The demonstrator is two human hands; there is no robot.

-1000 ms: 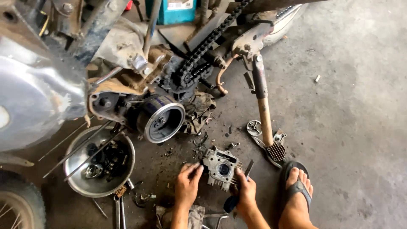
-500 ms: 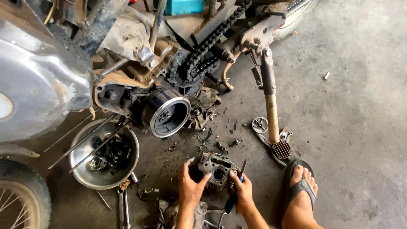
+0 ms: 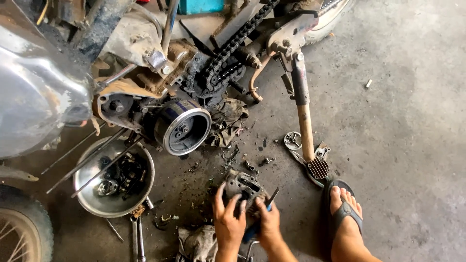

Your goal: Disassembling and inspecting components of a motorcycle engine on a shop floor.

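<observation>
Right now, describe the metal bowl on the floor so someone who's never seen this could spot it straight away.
Start at the stripped motorcycle engine with its round silver drum. Just below and to its left, the shallow metal bowl sits on the oily concrete floor. It is the only round dish there, holding dark greasy small parts, with thin rods lying across its rim.

Engine part (image 3: 241, 188) sitting on the floor (image 3: 407, 145) between left hand (image 3: 228, 224) and right hand (image 3: 268, 224), with rag (image 3: 196, 244) lying just left of the hands, bowl (image 3: 114, 177) of parts resting farther left below the flywheel (image 3: 183, 127), foot (image 3: 345, 221) standing right beside the kickstand (image 3: 306, 131).
</observation>
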